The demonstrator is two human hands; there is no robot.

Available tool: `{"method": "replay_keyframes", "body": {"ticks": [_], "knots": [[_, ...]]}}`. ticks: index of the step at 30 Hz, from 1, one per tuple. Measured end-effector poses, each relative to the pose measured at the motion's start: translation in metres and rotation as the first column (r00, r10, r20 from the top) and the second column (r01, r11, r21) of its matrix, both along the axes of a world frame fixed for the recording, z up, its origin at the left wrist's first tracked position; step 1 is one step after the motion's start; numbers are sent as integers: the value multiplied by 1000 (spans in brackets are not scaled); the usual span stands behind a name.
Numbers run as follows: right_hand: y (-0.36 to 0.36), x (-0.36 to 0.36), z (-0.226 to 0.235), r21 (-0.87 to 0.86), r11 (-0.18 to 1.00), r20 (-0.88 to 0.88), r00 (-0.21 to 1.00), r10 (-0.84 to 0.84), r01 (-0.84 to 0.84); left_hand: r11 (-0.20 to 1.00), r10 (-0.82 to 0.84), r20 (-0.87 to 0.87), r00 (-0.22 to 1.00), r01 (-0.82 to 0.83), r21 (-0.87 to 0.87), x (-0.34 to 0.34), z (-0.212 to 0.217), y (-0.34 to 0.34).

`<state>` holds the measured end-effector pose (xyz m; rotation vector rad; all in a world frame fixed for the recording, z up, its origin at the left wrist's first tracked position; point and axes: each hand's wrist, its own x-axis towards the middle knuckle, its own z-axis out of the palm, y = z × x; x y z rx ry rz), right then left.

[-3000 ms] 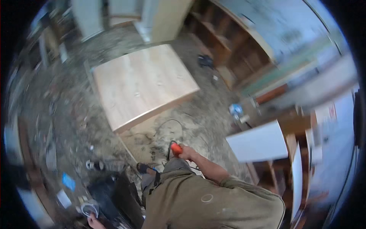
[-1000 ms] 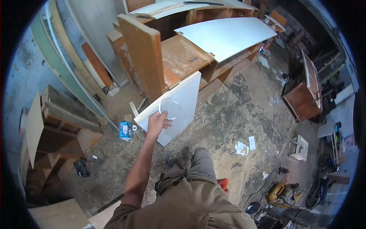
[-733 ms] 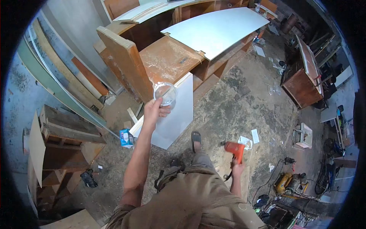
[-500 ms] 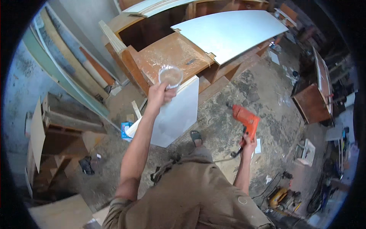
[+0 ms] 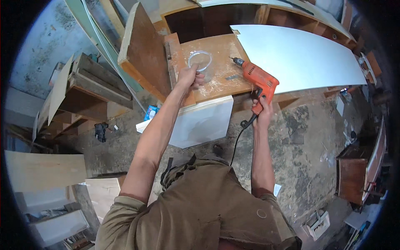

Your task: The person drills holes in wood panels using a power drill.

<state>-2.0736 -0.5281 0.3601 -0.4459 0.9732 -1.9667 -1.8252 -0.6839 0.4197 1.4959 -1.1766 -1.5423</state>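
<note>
My left hand (image 5: 190, 78) is closed round a clear round plastic tub (image 5: 200, 61), held by its side over the sawdust-strewn wooden panel (image 5: 216, 85). What the tub holds, if anything, is hard to make out. My right hand (image 5: 262, 112) grips an orange corded power drill (image 5: 259, 77) by its handle. The drill's chuck and bit point up and left, above the panel's right part. A small flat dark metal piece (image 5: 233, 77) lies on the panel between the tub and the drill. From the drill handle a black cord hangs down toward my waist.
A wooden board (image 5: 143, 50) stands upright left of the panel. The large white board (image 5: 296, 58) lies at the right, and a white-faced panel (image 5: 202, 123) hangs in front. A blue box (image 5: 151, 111) sits near my left forearm. A reddish-brown cabinet (image 5: 354, 175) stands far right.
My right hand has raised the drill from beside my leg up and left over the panel. My left hand still holds the tub over the panel. The view has shifted, with the bench now closer.
</note>
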Motion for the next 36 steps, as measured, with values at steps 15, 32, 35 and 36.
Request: {"method": "replay_keyframes", "body": {"ticks": [15, 32, 35, 36], "knots": [[-113, 23, -27, 139, 960, -37, 967, 252, -245, 942, 200, 301, 932, -99, -320, 9, 2, -1], [-86, 32, -33, 191, 981, -973, 133, 186, 21, 456, 284, -19, 959, -152, -877, 89, 210, 298], [-72, 42, -25, -81, 992, -970, -238, -56, 97, 383, 420, 16, 907, -162, -909, 123, 215, 338], [-66, 49, -18, -32, 990, -975, -224, 0, 141, 375, 380, 46, 924, -108, -921, 136, 217, 352]]}}
